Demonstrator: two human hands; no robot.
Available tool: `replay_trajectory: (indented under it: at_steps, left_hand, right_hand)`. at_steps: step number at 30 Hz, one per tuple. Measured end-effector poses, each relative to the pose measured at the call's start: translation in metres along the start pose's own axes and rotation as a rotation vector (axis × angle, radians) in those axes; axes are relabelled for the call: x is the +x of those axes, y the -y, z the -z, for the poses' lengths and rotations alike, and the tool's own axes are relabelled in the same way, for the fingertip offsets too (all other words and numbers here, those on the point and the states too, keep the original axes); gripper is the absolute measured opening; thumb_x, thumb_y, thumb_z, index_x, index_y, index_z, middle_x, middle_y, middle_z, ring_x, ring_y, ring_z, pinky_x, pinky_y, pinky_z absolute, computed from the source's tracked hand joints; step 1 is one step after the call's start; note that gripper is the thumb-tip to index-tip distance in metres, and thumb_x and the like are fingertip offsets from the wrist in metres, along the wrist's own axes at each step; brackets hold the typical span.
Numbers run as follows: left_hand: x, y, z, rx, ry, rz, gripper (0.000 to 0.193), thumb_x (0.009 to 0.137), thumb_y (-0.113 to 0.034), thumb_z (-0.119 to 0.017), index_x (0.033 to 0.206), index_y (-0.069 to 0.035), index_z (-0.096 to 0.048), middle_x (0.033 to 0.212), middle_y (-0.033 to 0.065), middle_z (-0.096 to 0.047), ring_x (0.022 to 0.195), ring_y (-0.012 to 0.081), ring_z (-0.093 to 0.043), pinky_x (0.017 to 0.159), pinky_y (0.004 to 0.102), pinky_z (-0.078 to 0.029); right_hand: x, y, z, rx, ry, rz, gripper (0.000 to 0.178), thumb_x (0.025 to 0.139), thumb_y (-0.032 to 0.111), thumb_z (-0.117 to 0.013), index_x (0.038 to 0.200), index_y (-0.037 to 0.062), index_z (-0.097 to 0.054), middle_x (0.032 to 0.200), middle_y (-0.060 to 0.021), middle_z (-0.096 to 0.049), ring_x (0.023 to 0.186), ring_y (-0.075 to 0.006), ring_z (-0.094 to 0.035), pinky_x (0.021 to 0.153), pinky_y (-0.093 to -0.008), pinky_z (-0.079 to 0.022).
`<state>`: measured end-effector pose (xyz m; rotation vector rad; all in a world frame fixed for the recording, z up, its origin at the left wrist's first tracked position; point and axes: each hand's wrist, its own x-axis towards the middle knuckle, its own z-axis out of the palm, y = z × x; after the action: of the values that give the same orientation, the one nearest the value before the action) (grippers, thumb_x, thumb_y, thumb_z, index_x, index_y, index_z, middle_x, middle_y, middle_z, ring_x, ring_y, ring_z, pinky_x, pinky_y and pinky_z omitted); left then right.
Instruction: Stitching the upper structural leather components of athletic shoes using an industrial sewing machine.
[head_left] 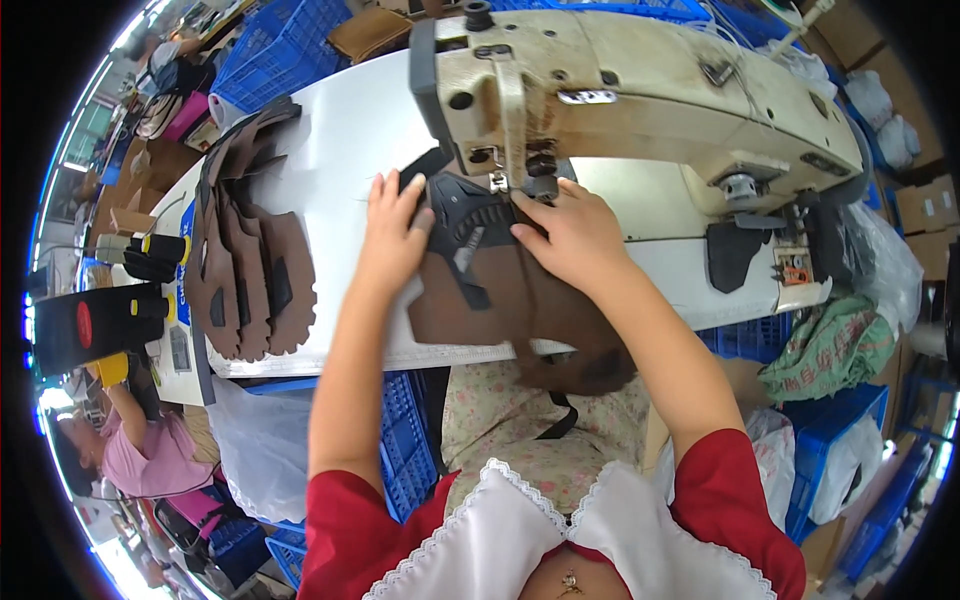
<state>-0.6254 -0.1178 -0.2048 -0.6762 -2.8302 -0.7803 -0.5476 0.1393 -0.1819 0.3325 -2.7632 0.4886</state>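
Under the needle end of a cream sewing machine (640, 95) lies a brown leather-like piece (465, 295) with black parts on it. One black part (455, 205) carries a ridged strip, and its upper edge reaches the presser foot (498, 182). My left hand (393, 232) rests at the left of this work, fingers stretched out, touching the black material. Lying flat on the right side, my right hand (580, 238) has its thumb and fingers apart close to the presser foot. The brown piece's lower end hangs over the table's front edge.
A stack of brown scalloped pieces (250, 285) lies on the white table (345, 115) at left. A small black piece (738, 255) sits at right. Blue crates (280, 55) stand behind. At far left, a person in pink (145, 450) sits near another machine (95, 330).
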Motion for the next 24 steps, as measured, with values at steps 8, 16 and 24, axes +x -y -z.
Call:
replay_trajectory:
  at_steps: [8,16,24]
  left_hand:
    - [0.080,0.031,0.022,0.117,0.232,-0.217,0.037,0.096,-0.022,-0.054,0.132,-0.013,-0.060,0.151,0.0211,-0.040,0.140,0.0387,-0.037,0.115,0.0438,-0.032]
    - [0.019,-0.082,0.028,0.239,-0.181,-0.083,0.020,0.087,-0.024,-0.065,0.079,-0.006,-0.068,0.081,0.0118,-0.066,0.078,0.0337,-0.064,0.071,0.0428,-0.053]
    - [-0.029,-0.155,-0.021,0.451,0.188,-0.071,0.075,0.072,-0.034,-0.074,0.131,0.007,-0.051,0.141,0.0342,-0.045,0.130,0.0494,-0.046,0.108,0.0495,-0.039]
  right_hand:
    - [-0.009,0.034,-0.003,-0.038,-0.116,-0.069,0.042,0.084,0.040,-0.069,0.108,0.0064,-0.071,0.102,-0.0140,-0.070,0.094,-0.0270,-0.061,0.072,-0.0433,-0.051]
    - [0.000,-0.013,-0.012,0.191,-0.078,-0.177,0.029,0.080,0.022,-0.069,0.106,0.0094,-0.071,0.114,-0.0140,-0.063,0.096,-0.0328,-0.064,0.081,-0.0439,-0.054]
    - [0.019,-0.008,-0.001,0.153,0.086,-0.204,0.023,0.073,0.023,-0.072,0.093,0.0133,-0.077,0.117,-0.0098,-0.063,0.105,-0.0292,-0.062,0.087,-0.0417,-0.053]
